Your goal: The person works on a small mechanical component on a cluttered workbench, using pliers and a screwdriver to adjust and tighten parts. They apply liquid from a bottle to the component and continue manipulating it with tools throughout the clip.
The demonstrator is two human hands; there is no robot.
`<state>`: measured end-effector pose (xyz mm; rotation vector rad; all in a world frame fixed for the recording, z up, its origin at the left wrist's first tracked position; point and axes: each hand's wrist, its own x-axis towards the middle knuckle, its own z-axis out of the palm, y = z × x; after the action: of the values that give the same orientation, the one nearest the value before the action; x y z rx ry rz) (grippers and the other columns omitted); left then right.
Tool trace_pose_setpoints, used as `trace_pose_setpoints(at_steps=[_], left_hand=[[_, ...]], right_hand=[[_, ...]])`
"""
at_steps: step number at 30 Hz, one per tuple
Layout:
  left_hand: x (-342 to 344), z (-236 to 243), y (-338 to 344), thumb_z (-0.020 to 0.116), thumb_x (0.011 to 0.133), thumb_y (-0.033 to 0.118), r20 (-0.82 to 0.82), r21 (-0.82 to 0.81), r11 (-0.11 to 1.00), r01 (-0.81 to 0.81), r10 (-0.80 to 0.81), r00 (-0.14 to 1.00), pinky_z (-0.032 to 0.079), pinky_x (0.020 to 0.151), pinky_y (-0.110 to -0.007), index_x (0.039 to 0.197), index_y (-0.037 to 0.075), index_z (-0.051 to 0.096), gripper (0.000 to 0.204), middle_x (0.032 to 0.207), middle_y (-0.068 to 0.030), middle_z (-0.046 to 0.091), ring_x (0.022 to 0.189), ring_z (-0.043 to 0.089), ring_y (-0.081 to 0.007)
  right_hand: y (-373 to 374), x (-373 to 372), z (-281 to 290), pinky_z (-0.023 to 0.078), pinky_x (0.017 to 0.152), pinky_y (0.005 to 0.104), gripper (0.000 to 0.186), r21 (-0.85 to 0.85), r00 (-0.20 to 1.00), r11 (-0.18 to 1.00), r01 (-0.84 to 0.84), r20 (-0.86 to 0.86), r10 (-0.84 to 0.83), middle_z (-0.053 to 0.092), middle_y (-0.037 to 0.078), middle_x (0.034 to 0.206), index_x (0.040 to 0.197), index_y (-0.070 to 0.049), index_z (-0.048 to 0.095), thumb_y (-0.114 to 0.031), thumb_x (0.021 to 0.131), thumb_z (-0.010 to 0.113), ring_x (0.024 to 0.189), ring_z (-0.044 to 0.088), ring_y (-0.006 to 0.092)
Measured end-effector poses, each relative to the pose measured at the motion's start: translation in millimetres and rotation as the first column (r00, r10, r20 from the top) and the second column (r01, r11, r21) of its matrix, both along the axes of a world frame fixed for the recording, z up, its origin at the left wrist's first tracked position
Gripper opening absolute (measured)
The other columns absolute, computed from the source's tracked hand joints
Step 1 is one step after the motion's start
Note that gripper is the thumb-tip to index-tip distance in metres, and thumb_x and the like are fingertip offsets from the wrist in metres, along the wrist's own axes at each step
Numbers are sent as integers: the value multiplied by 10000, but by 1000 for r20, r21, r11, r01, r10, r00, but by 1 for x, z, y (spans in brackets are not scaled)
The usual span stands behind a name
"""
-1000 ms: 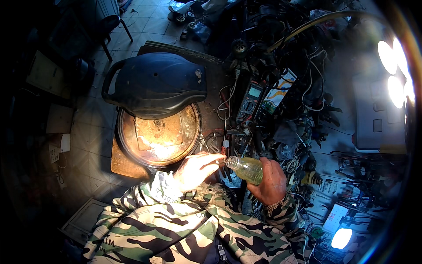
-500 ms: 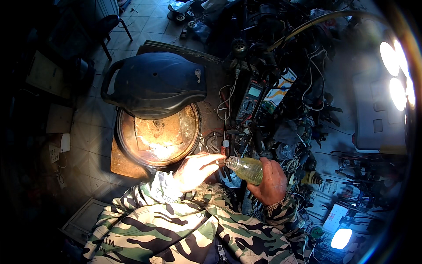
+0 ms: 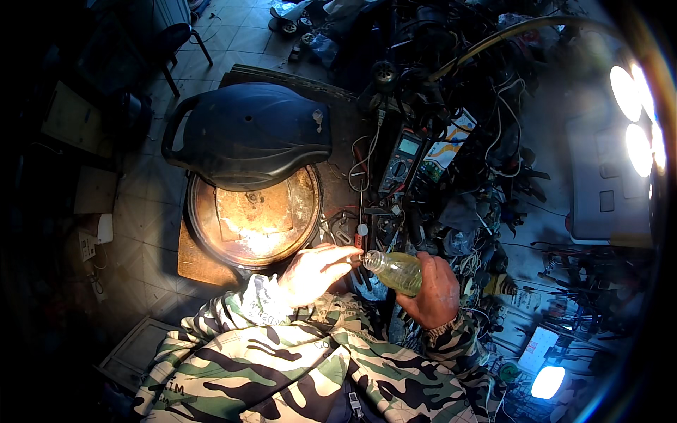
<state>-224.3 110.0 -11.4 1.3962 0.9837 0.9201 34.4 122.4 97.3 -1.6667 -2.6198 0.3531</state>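
Note:
A clear bottle (image 3: 402, 273) with yellowish-green liquid is wrapped in the fingers of my right hand (image 3: 436, 292). It lies tilted, its open neck toward the left. At that mouth, my left hand (image 3: 317, 273) brings its fingertips together round something small and dark that I cannot make out. Just beyond my left hand sits a round, wide pan-like appliance (image 3: 201, 233), its inside browned and stained and brightly lit. A dark, moulded lid with a handle (image 3: 257, 130) rests at its far side, overlapping the rim.
A multimeter (image 3: 403, 158) with leads lies right of the appliance. Pliers and other hand tools (image 3: 363, 243) are scattered near my hands. Tangled cables (image 3: 501, 127) and parts pile up on the right, with bright lamps (image 3: 627, 95) beyond. A chair (image 3: 173, 46) stands at the far left.

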Motion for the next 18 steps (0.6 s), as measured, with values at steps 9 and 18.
trace_pose_setpoints(at_steps=[9,18], left_hand=[[1,-2,-1,654,942,73,-9,-34,999,11,-11,1000,544,927,-378,1319,34,655,379,1111,-156,723,1025,700,-287],[0,-1,-1,649,951,88,14,-4,1000,3,-3,1000,540,931,-379,1319,34,657,371,1104,-154,722,1019,692,-286]], right_hand=[[-1,0,0,507,819,468,775,-4,1000,1000,5,2,-5,594,201,1018,1262,49,537,-142,589,871,931,605,390],[-1,1,-1,510,824,469,774,-3,1000,1000,6,5,-6,598,204,1028,1264,49,535,-140,594,872,933,608,392]])
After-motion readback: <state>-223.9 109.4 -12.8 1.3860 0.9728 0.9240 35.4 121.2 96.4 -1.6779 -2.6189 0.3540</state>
